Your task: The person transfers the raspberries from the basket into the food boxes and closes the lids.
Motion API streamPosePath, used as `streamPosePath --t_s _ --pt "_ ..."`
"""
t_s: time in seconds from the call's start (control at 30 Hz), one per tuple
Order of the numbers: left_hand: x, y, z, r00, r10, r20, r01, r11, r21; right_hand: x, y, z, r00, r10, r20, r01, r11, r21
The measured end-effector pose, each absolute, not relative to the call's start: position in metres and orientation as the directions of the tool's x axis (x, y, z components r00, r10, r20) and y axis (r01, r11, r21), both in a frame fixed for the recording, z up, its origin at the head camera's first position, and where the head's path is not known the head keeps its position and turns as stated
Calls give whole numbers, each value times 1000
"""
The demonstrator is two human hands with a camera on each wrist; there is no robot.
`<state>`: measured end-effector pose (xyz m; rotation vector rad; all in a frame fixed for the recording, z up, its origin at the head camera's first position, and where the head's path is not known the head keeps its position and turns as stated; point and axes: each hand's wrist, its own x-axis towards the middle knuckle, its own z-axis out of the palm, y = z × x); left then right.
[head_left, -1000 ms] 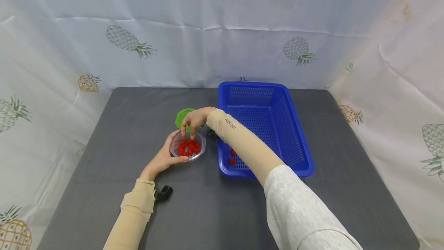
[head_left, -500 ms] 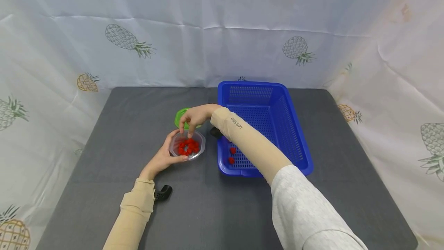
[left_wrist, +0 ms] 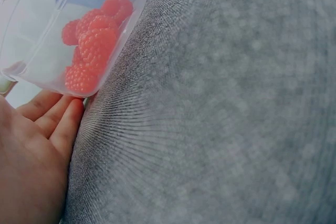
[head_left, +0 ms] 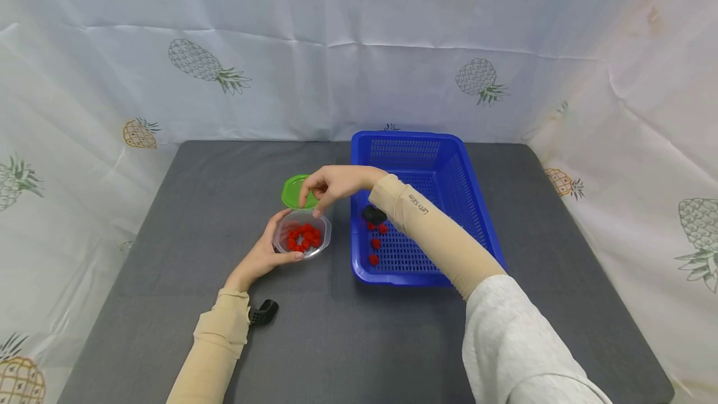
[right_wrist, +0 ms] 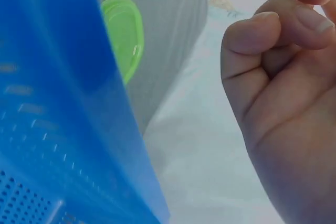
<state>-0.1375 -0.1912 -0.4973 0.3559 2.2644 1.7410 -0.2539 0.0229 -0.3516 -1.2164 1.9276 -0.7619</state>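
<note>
Your R hand has shifted rightward since the earlier frame, from over the clear container toward the blue basket; your L hand keeps approx. the same pos. R fingers: loosely bent, thumb & index apart, no berry visible btw them; the R wrist view likewise shows bent fingers w/o a berry, tho part of the tips is hidden. L fingers: spread to the container's width, holding its L side, thumb at the near rim, fingertips round the back. Loc.: a cluster of red raspberries lies on the container's floor; at least four basket berries lie along the basket's L side, toward its near end. A green lid lies on the desk just beyond the container. Step in hand, as judged: berry transfer, basket to container, w/ your R hand on the return leg. Next move prob. calls for you to clear the basket's L wall, then pinch a berry lightly, L hand steadying the container. Orientation: container's mouth faces up, no long axis standing out; basket's long axis runs near–far. Berries are roundish, at mixed angles; which way each points, cannot tell.
</note>
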Motion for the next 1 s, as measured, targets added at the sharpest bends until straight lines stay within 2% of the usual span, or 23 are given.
streamPosePath --t_s 0.43,0.63,0.77,1.0 --pt "-137 -190 -502 -931 365 -9 69 201 977 -237 83 -353 -456 -882 -121 -482 359 -799" --pt "-138 -191 -504 -930 367 8 96 221 971 -233 112 -357 -554 -829 -75 -405 347 -846" --pt "-138 -192 -504 -930 366 14 105 230 968 -231 127 -362 -589 -805 -73 -345 332 -878" --pt "-138 -192 -501 -931 366 3 90 220 971 -231 145 -374 -612 -781 -123 -298 372 -879"
